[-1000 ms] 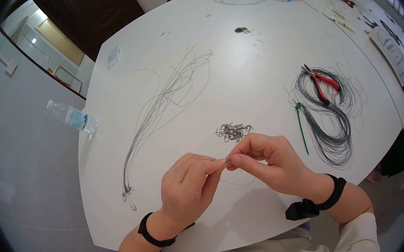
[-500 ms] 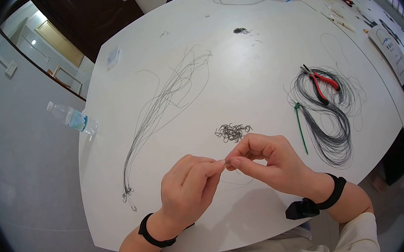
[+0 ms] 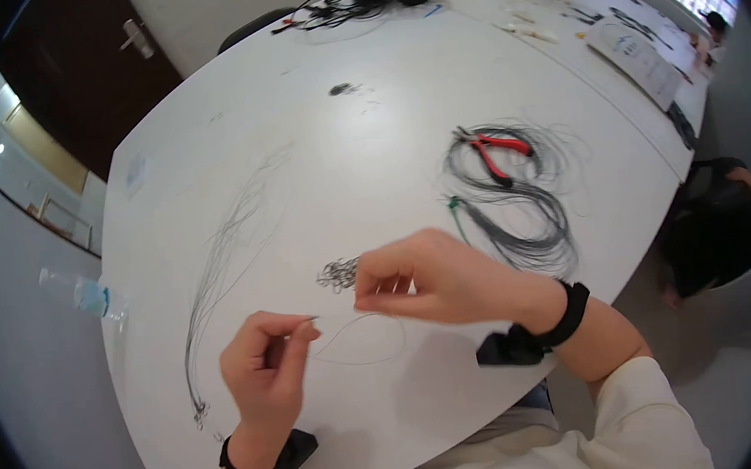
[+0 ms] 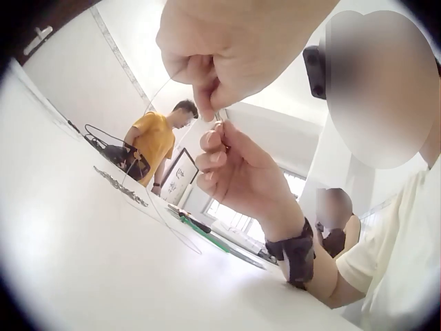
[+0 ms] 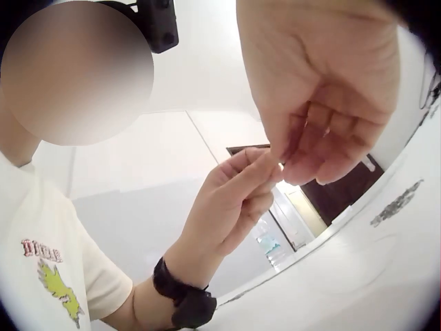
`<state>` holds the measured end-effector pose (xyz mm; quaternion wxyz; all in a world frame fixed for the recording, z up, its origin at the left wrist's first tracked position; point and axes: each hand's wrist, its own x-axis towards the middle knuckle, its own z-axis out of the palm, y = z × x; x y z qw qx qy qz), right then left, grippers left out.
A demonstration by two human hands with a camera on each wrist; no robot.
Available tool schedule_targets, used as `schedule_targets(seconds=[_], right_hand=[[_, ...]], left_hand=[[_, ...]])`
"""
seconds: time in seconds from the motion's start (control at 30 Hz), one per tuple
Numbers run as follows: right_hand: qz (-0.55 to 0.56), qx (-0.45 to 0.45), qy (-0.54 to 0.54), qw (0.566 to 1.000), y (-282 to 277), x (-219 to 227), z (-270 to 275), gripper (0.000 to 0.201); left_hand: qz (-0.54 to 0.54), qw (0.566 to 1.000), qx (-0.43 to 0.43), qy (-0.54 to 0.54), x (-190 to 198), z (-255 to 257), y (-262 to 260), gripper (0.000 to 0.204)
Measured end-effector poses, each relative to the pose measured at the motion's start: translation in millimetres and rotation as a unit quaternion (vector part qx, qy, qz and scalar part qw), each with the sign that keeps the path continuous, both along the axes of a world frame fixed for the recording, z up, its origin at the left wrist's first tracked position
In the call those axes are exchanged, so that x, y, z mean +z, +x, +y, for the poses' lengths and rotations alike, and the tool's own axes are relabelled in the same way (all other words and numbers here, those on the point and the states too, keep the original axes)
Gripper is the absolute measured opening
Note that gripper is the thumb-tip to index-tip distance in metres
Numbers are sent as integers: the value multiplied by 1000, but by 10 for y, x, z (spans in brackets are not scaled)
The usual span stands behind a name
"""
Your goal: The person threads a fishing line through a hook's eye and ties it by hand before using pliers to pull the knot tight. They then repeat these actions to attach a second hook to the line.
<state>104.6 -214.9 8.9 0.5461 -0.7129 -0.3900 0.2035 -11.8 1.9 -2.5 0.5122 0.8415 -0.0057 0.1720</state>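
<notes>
My left hand pinches a small dark fish hook between thumb and forefinger, its tip poking out to the right. From it a thin fishing line loops over the table. My right hand is raised just right of it, fingers curled and thumb meeting the forefinger on the line; what lies between these fingertips is mostly hidden. In the left wrist view the right hand has its fingertips right at those of the left hand. A pile of loose hooks lies beside the right fingertips.
On the left lies a bundle of lines with hooks at its near end. Red-handled pliers rest on a coil of line at right. A water bottle stands by the left edge. Black cables lie at the back.
The hands, earlier together at the fingertips, have drawn apart, left hand to the left and right hand up near the hook pile. The head view has turned to the right.
</notes>
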Motion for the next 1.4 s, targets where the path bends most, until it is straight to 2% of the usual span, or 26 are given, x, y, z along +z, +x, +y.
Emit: schedule_targets(seconds=[0.07,0.13,0.2,0.23,0.3,0.33,0.4,0.43,0.5,0.63,0.7,0.77,0.8,0.83,0.87,0.9,0.93,1.0,1.03,1.1,1.4], right_hand=[[-205,-102,-108,967,207,-60,-188,13],[-278,-262,-201,902,467,10,-424,11],[-257,-369,-258,855,758,80,-689,23],[-258,-372,-263,852,859,19,-785,23],[-323,-378,-434,751,1017,-188,-931,41],[-322,-380,-438,748,1024,-241,-961,41],[-280,-346,-444,778,1042,-329,-1001,51],[-279,-346,-445,777,1063,-384,-1021,51],[-320,-344,-414,780,1084,-465,-1059,47],[-306,-351,-380,799,1126,-490,-1069,39],[-351,-406,-331,776,1095,-478,-1054,33],[-375,-385,-260,802,904,-312,-967,28],[-350,-352,-236,835,728,-153,-889,26],[-323,-316,-211,867,532,9,-787,25],[-323,-279,-178,887,359,94,-678,24],[-321,-244,-147,903,185,166,-609,24],[-277,-213,-166,922,17,267,-554,27],[-383,-166,-87,904,-135,153,-465,34],[-385,-162,-88,904,-192,156,-429,34],[-455,-143,-111,872,-290,162,-343,41],[-499,-150,-132,843,-494,108,-130,45]], left_hand=[[2,1000,-8,-26,68,22,4,3],[3,998,3,-68,101,48,8,5],[8,997,-7,-73,113,62,10,5],[14,997,-12,-72,103,61,12,6],[20,997,-24,-75,91,43,14,6],[26,996,-27,-77,87,34,10,6],[32,996,-31,-80,72,27,10,6],[31,996,-32,-76,62,26,10,6],[33,996,-33,-71,44,18,4,6],[51,994,-42,-87,3,-5,29,5],[60,992,-32,-103,-16,-16,47,4],[67,991,-49,-106,-26,10,59,4],[67,992,-23,-105,-24,18,60,4],[71,990,-34,-118,-17,20,71,4],[72,988,-45,-131,-18,35,79,4],[71,989,-20,-130,-36,59,81,4],[75,986,-35,-142,-58,76,94,4],[75,984,-49,-154,-70,82,97,5],[69,982,-54,-168,-65,71,99,5],[65,979,-59,-183,-72,61,104,6],[14,985,-46,-164,-56,21,80,6]])
